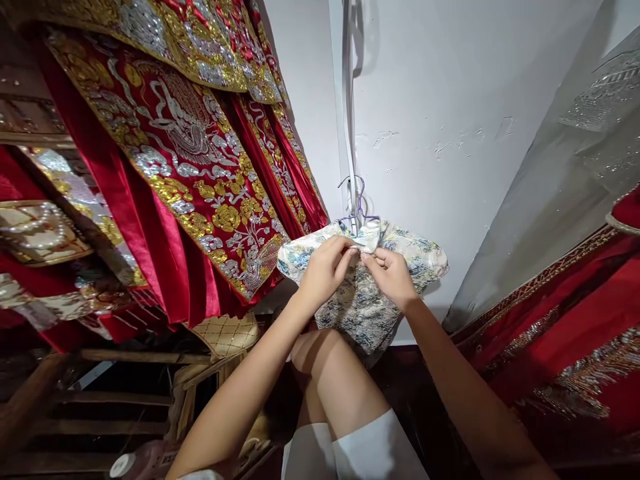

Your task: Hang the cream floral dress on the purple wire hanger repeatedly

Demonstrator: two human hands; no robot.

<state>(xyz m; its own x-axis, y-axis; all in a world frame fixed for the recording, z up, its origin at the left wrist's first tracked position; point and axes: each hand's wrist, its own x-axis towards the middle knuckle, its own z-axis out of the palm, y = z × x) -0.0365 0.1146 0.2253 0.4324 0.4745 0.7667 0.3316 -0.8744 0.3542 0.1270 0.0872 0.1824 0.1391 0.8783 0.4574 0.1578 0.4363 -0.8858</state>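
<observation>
A short-sleeved floral garment (357,300), white with blue and yellow print, hangs on a purple hanger (360,200) in front of me. My left hand (330,267) pinches the garment near its collar with thumb and forefinger. Close beside it, my right hand (387,272) is closed on the garment's front just below the neckline. The fingertips of both hands almost meet there. A pale collar flap (370,233) shows above my fingers. The exact bit of cloth between the fingertips is too small to make out.
Red garments with gold and silver embroidery (215,167) hang at the left. A white strap (347,100) runs down the pale wall (450,87). Red fabric with beaded fringe (575,360) is at the right. A wooden rack (120,398) and a capped bottle (143,461) stand low left.
</observation>
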